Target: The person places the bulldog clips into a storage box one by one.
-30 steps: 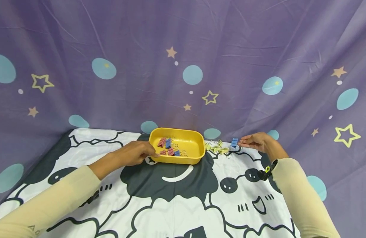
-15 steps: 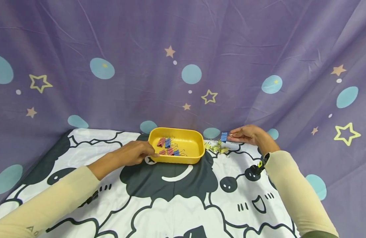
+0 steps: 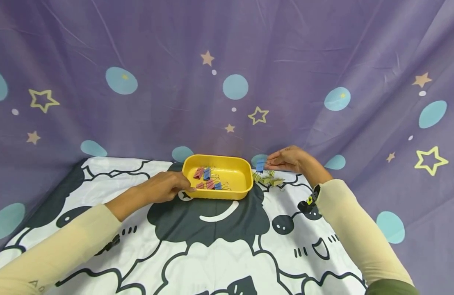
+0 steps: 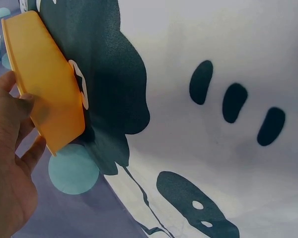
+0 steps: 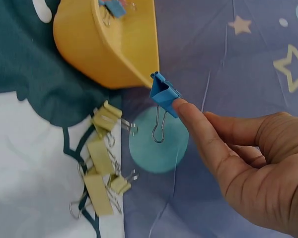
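Observation:
My left hand grips the left end of a yellow plastic tray; in the left wrist view its fingers sit at the rim. Inside the tray, toward the left, lie several red and blue binder clips. Up in the air off the tray's right end, my right hand pinches a blue binder clip, one wire handle hanging free in the right wrist view. Under that hand, several yellow binder clips lie in a loose pile on the cloth, just right of the tray.
A white cloth with dark cartoon sheep covers the table. Directly behind the tray hangs a purple curtain with stars and dots, meeting the table's back edge.
My right hand has moved left with the blue binder clip, from right of the yellow clips to above them, nearer the tray. The left hand keeps its place on the tray.

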The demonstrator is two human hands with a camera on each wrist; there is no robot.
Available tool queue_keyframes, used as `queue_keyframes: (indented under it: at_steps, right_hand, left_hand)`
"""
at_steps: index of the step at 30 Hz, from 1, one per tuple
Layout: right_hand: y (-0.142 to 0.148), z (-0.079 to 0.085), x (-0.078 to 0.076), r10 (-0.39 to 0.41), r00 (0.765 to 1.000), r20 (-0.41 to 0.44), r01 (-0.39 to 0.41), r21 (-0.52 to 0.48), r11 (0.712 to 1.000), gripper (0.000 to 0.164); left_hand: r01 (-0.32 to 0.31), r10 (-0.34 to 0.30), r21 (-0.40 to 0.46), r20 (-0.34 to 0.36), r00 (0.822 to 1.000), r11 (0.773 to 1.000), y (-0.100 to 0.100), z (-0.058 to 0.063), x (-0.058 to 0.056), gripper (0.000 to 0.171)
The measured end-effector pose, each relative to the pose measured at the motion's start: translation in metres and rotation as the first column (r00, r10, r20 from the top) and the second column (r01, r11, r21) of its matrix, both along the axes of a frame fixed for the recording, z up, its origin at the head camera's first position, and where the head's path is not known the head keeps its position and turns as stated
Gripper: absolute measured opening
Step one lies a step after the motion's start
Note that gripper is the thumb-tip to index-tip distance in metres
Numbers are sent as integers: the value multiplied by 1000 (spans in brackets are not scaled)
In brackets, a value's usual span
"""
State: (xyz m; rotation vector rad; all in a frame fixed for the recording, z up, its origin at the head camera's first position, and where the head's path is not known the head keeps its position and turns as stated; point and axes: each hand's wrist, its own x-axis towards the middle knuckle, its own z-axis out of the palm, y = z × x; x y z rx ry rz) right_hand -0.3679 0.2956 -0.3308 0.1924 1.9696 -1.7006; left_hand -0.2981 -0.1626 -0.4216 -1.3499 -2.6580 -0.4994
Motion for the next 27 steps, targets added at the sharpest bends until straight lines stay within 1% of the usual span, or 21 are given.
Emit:
queue_keyframes:
  at_steps: [7, 11, 14, 17, 21, 27]
  right_hand:
    - [-27, 0, 0, 15, 999, -35, -15, 26, 1000, 52]
    - [-39, -2, 3, 26, 998, -50, -25, 30, 999, 50]
    - [-48, -2, 5, 39, 996, -77, -35, 52, 998, 44]
    - [-55, -5, 8, 58, 994, -93, -50, 79, 996, 38]
    - [-66, -10, 12, 75, 994, -81, -66, 112, 991, 38]
    - [-82, -12, 14, 97, 989, -113, -80, 152, 985, 33]
  left_hand:
    - [0, -1, 11, 8, 1000, 1000, -2, 1, -1, 43]
    - [9, -9, 11, 2, 1000, 1000, -1, 0, -1, 46]
    - [5, -5, 13, -11, 1000, 1000, -1, 0, -1, 47]
    - [3, -3, 20, -6, 1000, 1000, -1, -2, -1, 46]
    - [16, -16, 19, 17, 1000, 1000, 0, -4, 0, 44]
    - [21, -21, 14, -5, 1000, 1000, -1, -3, -2, 46]
